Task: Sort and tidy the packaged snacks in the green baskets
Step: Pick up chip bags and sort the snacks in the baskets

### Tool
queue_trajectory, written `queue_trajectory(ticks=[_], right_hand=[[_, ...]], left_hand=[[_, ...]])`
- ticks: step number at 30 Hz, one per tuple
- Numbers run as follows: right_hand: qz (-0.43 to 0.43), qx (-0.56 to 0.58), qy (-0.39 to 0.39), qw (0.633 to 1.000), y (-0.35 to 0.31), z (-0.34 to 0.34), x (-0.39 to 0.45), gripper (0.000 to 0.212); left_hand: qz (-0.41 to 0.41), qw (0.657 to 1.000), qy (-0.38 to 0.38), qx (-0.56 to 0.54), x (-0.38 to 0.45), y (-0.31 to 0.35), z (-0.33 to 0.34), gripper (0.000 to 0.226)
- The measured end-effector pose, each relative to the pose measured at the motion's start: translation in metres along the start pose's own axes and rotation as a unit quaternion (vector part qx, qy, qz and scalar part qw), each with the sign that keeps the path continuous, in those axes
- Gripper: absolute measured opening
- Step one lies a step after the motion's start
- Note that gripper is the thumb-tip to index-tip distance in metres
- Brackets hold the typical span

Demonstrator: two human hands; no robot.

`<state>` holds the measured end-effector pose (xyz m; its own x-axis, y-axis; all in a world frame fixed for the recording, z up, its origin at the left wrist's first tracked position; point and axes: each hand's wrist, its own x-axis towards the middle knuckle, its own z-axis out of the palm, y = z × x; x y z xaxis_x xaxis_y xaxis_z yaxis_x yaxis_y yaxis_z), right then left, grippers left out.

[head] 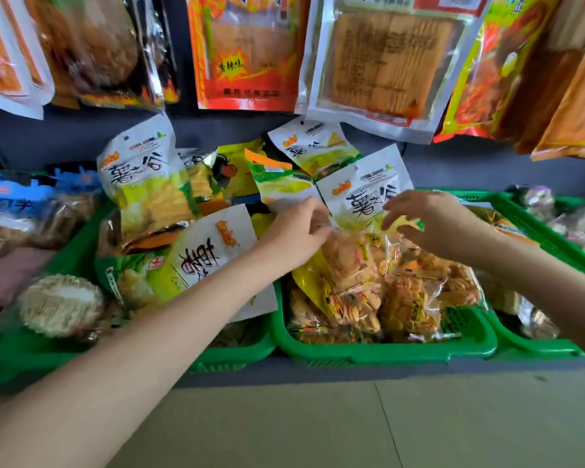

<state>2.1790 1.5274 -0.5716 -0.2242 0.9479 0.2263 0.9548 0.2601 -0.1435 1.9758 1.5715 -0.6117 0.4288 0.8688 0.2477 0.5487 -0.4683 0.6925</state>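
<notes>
The left hand pinched the top edge of a clear crinkly bag of orange crackers lying in the middle green plastic basket. The right hand hovered just above it, fingers loosely spread, over a white-and-yellow chip packet at the basket's far edge.
</notes>
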Motion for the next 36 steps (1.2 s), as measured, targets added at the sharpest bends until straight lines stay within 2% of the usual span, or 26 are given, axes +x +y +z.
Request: queue_trajectory(ticks=[2,4,6,8,10,12,14,15,17,19,20,22,24,26,27,29,32,34,36], right_hand=[[-0.014,0.062,0.02,0.998,-0.01,-0.005,0.001,0.02],[-0.061,0.078,-0.059,0.993,-0.024,0.001,-0.003,0.023],[-0.081,-0.001,-0.145,0.986,-0.032,0.018,-0.003,0.04],[-0.063,-0.094,-0.158,0.981,-0.034,0.026,0.003,0.046],[-0.049,-0.155,-0.125,0.979,-0.04,0.021,0.012,0.045],[-0.072,-0.092,-0.076,0.99,-0.056,0.013,0.019,0.04],[-0.11,0.009,-0.03,0.993,-0.079,0.01,0.026,0.036],[-0.12,0.019,-0.02,0.992,-0.09,0.013,0.029,0.038],[-0.091,-0.019,-0.04,0.995,-0.108,0.026,0.038,0.057],[-0.043,-0.052,-0.073,0.995,-0.12,0.04,0.044,0.077],[-0.039,-0.056,-0.082,0.994,-0.125,0.048,0.045,0.08],[-0.07,-0.06,-0.055,0.994,-0.135,0.061,0.046,0.072],[-0.113,-0.047,0.039,0.992,-0.142,0.068,0.048,0.057],[-0.114,0.013,0.121,0.986,-0.148,0.068,0.052,0.046],[-0.106,0.063,0.132,0.983,-0.151,0.067,0.055,0.045],[-0.09,0.194,0.079,0.974,-0.158,0.067,0.061,0.054],[-0.096,0.316,-0.029,0.944,-0.175,0.075,0.07,0.078],[-0.103,0.338,-0.037,0.935,-0.187,0.085,0.082,0.086],[-0.078,0.347,0.006,0.935,-0.195,0.088,0.096,0.087]], left_hand=[[0.052,0.997,0.039,0.036,-0.001,-0.001,-0.001,0.027],[0.097,0.992,0.046,0.061,-0.005,-0.007,-0.011,0.025],[0.122,0.987,0.046,0.091,-0.014,-0.016,-0.025,0.025],[0.129,0.981,0.048,0.136,-0.024,-0.029,-0.045,0.028],[0.11,0.976,0.051,0.18,-0.032,-0.042,-0.068,0.033],[0.069,0.974,0.034,0.214,-0.039,-0.056,-0.088,0.046],[-0.021,0.969,-0.053,0.24,-0.047,-0.07,-0.105,0.072],[-0.068,0.961,-0.107,0.244,-0.05,-0.077,-0.11,0.081],[-0.115,0.944,-0.168,0.258,-0.058,-0.088,-0.114,0.085],[-0.116,0.939,-0.165,0.278,-0.061,-0.098,-0.116,0.077],[-0.119,0.942,-0.151,0.275,-0.061,-0.101,-0.117,0.069],[-0.131,0.96,-0.087,0.23,-0.062,-0.107,-0.125,0.049],[-0.14,0.976,0.017,0.164,-0.064,-0.113,-0.137,0.036],[-0.159,0.973,0.138,0.093,-0.068,-0.119,-0.149,0.028],[-0.176,0.965,0.191,0.028,-0.069,-0.121,-0.152,0.029],[-0.213,0.929,0.253,-0.164,-0.07,-0.121,-0.156,0.028],[-0.249,0.855,0.252,-0.38,-0.064,-0.116,-0.157,0.025],[-0.24,0.804,0.256,-0.48,-0.054,-0.11,-0.157,0.018],[-0.229,0.767,0.275,-0.533,-0.044,-0.102,-0.158,0.01]])
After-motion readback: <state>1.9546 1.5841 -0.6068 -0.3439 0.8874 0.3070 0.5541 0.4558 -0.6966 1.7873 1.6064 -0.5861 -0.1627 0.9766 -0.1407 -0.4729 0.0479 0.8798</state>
